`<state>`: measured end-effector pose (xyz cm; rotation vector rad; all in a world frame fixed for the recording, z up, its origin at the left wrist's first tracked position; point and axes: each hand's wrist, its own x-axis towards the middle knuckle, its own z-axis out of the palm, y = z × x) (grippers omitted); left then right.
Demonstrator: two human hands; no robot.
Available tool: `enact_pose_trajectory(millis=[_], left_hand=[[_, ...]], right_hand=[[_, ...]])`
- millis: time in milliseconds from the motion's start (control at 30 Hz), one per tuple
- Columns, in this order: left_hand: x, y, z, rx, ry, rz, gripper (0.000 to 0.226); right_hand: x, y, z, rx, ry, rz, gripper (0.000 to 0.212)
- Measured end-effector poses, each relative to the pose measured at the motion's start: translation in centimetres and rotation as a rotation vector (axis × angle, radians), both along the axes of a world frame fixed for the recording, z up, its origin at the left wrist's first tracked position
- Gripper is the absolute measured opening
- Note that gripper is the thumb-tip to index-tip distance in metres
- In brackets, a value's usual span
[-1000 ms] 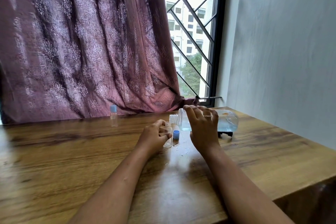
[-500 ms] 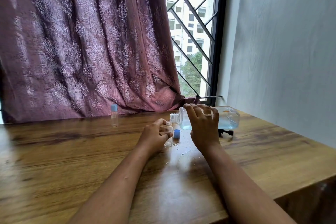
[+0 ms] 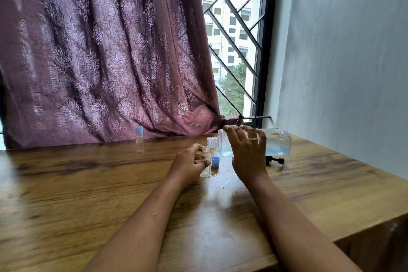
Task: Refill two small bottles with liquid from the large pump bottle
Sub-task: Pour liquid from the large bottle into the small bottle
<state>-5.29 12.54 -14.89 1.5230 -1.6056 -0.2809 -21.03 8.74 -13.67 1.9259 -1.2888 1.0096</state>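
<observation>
Large bottle [image 3: 278, 142] tipped, mouth just above open small bottle [image 3: 205, 161].

Both forearms are bare to the lower frame edge; no sleeve, watch or bracelet is visible. The right hand [image 3: 248, 154] carries one narrow band ring [image 3: 253, 138] on a finger. The left hand [image 3: 188, 164] shows no ring.

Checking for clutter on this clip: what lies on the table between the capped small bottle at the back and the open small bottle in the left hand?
In the head view, only bare table lies between the capped bottle and the open bottle.
</observation>
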Motion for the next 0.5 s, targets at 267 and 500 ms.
enact_pose_trajectory(millis=[267,500], left_hand=[[0.01,-0.03,0.03,0.011,-0.005,-0.007,0.033],[0.07,-0.16,-0.04,0.010,-0.003,-0.001,0.034]], right_hand=[[-0.01,0.03,0.08,-0.004,0.001,0.009,0.065],[0.03,-0.09,0.09,0.000,0.015,0.002,0.066]])
